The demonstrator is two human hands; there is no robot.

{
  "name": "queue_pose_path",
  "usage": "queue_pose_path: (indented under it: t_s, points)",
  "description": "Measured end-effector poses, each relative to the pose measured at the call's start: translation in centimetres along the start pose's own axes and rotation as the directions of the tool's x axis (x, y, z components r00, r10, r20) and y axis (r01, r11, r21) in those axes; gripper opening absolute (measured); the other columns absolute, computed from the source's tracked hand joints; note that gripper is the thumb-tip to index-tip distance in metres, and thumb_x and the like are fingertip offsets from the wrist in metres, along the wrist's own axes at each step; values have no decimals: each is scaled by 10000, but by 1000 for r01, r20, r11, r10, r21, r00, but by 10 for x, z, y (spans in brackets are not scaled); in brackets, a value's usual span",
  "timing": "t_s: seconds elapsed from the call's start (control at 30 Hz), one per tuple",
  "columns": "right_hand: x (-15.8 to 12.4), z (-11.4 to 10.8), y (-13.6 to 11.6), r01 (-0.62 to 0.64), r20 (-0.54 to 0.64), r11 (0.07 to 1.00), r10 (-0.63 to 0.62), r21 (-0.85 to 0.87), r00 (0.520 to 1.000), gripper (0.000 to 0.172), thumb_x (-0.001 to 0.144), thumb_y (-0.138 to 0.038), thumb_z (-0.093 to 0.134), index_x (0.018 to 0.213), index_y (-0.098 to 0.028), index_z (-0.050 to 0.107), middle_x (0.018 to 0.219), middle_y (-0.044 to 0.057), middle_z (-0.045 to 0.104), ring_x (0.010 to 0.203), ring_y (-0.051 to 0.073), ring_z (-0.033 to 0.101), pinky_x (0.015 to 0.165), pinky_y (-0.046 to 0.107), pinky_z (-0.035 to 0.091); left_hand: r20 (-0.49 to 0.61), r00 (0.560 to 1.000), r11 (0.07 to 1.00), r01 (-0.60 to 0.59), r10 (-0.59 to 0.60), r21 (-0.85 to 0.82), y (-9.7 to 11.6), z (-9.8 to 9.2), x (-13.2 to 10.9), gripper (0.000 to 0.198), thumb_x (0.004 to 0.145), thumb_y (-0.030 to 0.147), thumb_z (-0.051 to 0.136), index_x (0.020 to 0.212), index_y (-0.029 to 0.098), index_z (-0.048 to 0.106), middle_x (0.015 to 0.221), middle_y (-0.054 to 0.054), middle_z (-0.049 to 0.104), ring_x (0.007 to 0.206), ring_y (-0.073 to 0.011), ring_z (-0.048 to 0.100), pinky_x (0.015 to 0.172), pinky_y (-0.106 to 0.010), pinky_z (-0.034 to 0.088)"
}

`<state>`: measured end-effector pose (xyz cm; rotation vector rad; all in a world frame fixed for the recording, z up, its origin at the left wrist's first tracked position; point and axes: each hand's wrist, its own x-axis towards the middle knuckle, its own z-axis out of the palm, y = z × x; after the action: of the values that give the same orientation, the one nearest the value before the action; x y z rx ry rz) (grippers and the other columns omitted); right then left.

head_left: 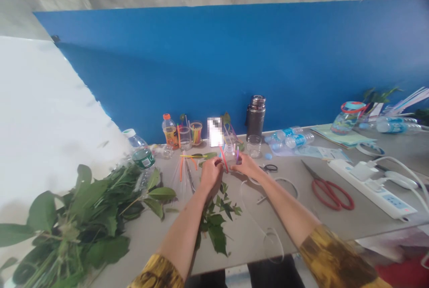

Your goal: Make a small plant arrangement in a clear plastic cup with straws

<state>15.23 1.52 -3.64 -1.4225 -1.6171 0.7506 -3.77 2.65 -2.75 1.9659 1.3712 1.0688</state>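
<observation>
My left hand (212, 175) and my right hand (246, 165) meet at a small clear plastic cup (229, 154) on the grey table (254, 230), and both appear to grip it. A pink straw (223, 158) and a purple straw (237, 154) stand at the cup, partly hidden by my fingers. A leafy green sprig (214, 221) lies just below my wrists. Loose orange and yellow straws (187, 157) lie left of my left hand. A white cable (254, 216) loops near my right forearm.
A large pile of leafy branches (73, 225) fills the left. Behind stand a green-labelled water bottle (143, 157), an orange drink bottle (170, 132), a dark thermos (255, 116) and a blue wall (201, 64). Red-handled scissors (331, 194) and a white power strip (372, 189) lie right.
</observation>
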Motion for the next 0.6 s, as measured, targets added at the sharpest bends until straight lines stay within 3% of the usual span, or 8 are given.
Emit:
queue_pose_path:
  t_s: [0.37, 0.6]
  points:
    - [-3, -1, -4, -33, 26, 999, 32, 22, 999, 582, 659, -249, 793, 1218, -193, 640, 954, 37, 752, 859, 246, 686, 764, 337, 527, 1, 1000, 1000, 15, -15, -7, 8, -10, 0, 180, 798, 160, 624, 889, 169, 779, 947, -102, 784, 910, -255, 691, 902, -351, 468]
    - [1, -3, -6, 96, -63, 994, -93, 51, 994, 668, 652, -328, 826, 1269, -212, 597, 1107, 55, 709, 975, 241, 658, 889, 372, 501, 21, 999, 999, -33, 33, 7, 8, -9, -1, 195, 832, 225, 583, 867, 169, 767, 898, -80, 775, 855, -238, 676, 827, -321, 455]
